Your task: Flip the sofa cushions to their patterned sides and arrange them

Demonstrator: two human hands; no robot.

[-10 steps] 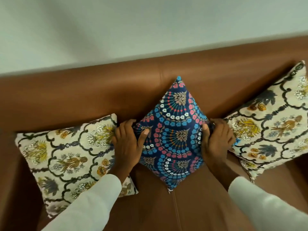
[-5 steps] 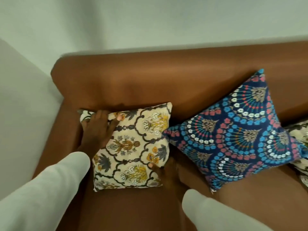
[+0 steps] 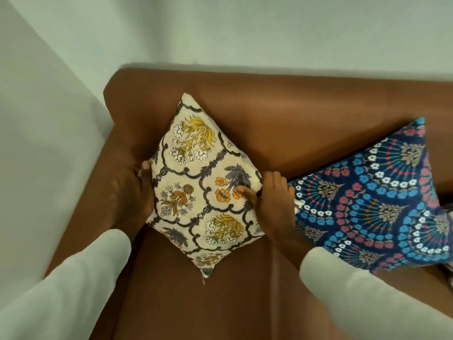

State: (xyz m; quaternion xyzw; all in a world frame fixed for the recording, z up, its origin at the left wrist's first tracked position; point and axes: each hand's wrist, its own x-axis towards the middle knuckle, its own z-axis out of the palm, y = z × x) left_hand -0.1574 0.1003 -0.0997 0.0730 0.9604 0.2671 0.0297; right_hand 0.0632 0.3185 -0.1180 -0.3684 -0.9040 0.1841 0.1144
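Observation:
A cream floral cushion (image 3: 196,182) stands on one corner like a diamond against the backrest at the left end of the brown sofa (image 3: 282,114), patterned side toward me. My left hand (image 3: 136,192) grips its left corner and my right hand (image 3: 269,200) grips its right corner, thumb on the front. A blue cushion (image 3: 377,202) with a fan pattern leans on the backrest to the right, also on a corner, touching my right hand.
The sofa's left armrest (image 3: 98,192) runs beside my left hand. A pale wall (image 3: 220,33) rises behind the sofa. The edge of another cushion (image 3: 449,271) peeks in at the far right. Bare seat (image 3: 196,303) lies in front of the cushions.
My hands left the blue cushion and took the cream floral one. It has turned from lying square to standing on a corner, and my view has swung to the sofa's left end.

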